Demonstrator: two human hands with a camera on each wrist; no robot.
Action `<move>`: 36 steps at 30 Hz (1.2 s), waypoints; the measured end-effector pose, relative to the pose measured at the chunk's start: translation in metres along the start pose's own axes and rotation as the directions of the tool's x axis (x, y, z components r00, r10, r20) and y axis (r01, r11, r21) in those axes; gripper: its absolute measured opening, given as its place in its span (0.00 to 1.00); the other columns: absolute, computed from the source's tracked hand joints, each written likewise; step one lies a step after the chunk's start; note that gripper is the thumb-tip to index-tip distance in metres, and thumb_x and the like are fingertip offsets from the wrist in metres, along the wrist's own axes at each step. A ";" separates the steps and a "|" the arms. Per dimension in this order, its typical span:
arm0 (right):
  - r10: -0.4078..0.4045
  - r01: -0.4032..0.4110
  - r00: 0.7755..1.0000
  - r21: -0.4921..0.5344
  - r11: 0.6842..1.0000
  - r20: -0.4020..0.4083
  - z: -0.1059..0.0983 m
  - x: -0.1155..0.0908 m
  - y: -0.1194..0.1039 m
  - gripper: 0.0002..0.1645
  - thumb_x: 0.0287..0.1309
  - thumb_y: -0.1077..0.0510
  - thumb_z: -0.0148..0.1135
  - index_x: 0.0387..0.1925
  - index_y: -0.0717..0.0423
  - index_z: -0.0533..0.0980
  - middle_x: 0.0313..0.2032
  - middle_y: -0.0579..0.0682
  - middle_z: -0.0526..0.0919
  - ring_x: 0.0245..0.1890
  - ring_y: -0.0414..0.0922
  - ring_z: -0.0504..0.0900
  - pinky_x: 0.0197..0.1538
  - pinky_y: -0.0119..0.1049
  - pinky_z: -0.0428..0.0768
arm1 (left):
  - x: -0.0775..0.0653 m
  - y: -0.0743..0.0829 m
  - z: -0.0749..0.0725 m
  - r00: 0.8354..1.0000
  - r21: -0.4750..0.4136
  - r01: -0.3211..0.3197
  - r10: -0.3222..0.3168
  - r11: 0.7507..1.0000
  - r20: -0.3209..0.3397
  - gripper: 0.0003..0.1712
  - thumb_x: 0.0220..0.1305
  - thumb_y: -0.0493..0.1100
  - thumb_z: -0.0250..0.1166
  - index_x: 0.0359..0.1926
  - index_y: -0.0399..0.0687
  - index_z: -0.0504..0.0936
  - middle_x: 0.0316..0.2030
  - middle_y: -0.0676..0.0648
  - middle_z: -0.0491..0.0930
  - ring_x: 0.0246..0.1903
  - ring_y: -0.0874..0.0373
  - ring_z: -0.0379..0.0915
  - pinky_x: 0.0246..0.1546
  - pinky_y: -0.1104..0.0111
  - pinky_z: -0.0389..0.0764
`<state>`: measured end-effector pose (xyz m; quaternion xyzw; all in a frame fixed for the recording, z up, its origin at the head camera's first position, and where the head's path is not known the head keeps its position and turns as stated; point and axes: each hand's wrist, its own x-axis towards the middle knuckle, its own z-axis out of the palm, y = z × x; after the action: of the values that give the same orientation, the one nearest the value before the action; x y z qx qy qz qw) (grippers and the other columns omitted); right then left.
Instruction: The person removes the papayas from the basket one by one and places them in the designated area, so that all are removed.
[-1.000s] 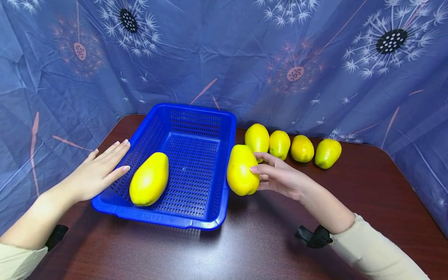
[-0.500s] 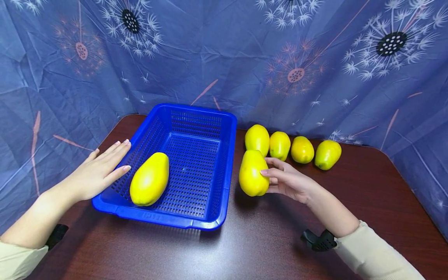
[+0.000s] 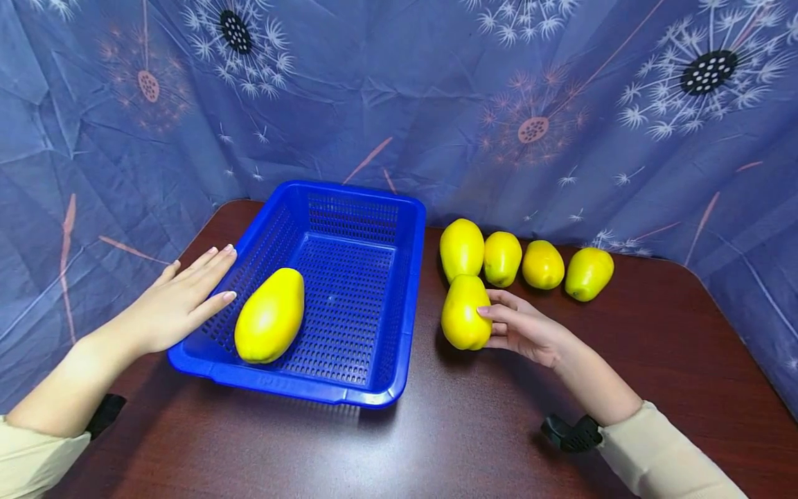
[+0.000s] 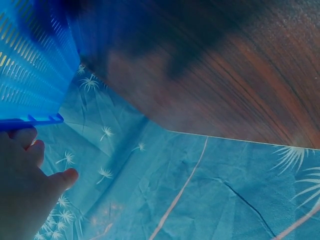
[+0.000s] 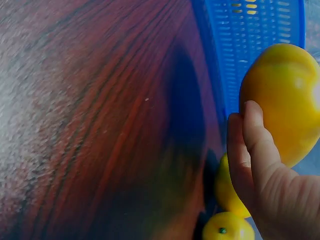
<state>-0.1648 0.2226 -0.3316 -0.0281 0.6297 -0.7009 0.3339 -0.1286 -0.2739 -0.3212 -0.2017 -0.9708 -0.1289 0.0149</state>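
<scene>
A blue plastic basket with perforated walls stands on the table. My left hand rests on its left rim with fingers straight; in the left wrist view the fingers lie along the rim. One yellow papaya lies inside the basket, at its near left. To the right of the basket, my right hand grips a second yellow papaya from its right side, thumb on the near face. The right wrist view shows this papaya held up over the table, with the basket behind.
A row of yellow-green fruits lies along the back of the dark wooden table, right of the basket. The leftmost fruit overlaps the held papaya in the head view. A blue patterned cloth hangs behind the table.
My right hand has moved right and slightly down with the papaya, away from the basket's right rim. The left hand has stayed on the rim.
</scene>
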 end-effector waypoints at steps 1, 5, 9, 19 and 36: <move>0.003 -0.003 1.000 -0.002 1.000 -0.005 -0.001 0.000 0.001 0.44 0.64 0.57 0.52 0.68 0.64 0.37 0.44 0.51 0.77 0.41 0.45 0.81 0.48 0.42 0.79 | 0.000 0.000 0.000 1.000 -0.001 -0.001 0.001 1.000 -0.001 0.38 0.71 0.55 0.44 0.73 0.45 0.42 0.71 0.40 0.44 0.71 0.47 0.32 0.62 0.39 0.32; 0.018 -0.019 1.000 -0.019 1.000 -0.024 -0.006 0.003 0.005 0.45 0.64 0.56 0.52 0.69 0.64 0.37 0.43 0.51 0.77 0.40 0.45 0.81 0.47 0.41 0.79 | 0.000 0.000 -0.001 1.000 0.003 0.001 -0.001 1.000 -0.001 0.38 0.71 0.55 0.44 0.73 0.45 0.42 0.72 0.40 0.44 0.71 0.46 0.33 0.62 0.39 0.33; 0.034 -0.036 0.998 -0.045 0.998 -0.046 -0.010 0.005 0.010 0.43 0.64 0.56 0.52 0.68 0.65 0.39 0.43 0.52 0.77 0.39 0.44 0.81 0.46 0.40 0.80 | 0.000 -0.001 -0.001 1.000 0.005 0.004 -0.004 1.000 0.001 0.38 0.71 0.55 0.44 0.73 0.45 0.42 0.72 0.40 0.44 0.71 0.46 0.33 0.62 0.39 0.32; 0.045 -0.055 0.994 -0.098 0.994 -0.104 -0.011 0.007 0.018 0.44 0.61 0.55 0.55 0.68 0.65 0.42 0.41 0.52 0.76 0.37 0.43 0.80 0.43 0.39 0.80 | 0.001 -0.001 0.001 1.000 0.006 -0.006 0.006 1.000 -0.001 0.38 0.71 0.55 0.45 0.73 0.45 0.43 0.71 0.40 0.45 0.71 0.47 0.33 0.62 0.39 0.32; 0.056 -0.068 0.992 -0.103 0.992 -0.110 -0.010 0.008 0.018 0.43 0.62 0.54 0.55 0.67 0.65 0.43 0.42 0.53 0.74 0.36 0.44 0.79 0.42 0.38 0.80 | 0.000 0.000 0.000 1.000 0.003 -0.010 0.010 1.000 -0.008 0.38 0.71 0.55 0.45 0.73 0.45 0.43 0.71 0.40 0.45 0.71 0.47 0.33 0.62 0.38 0.33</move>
<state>-0.1675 0.2272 -0.3531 0.0114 0.6836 -0.6561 0.3194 -0.1288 -0.2738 -0.3214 -0.2059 -0.9699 -0.1282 0.0199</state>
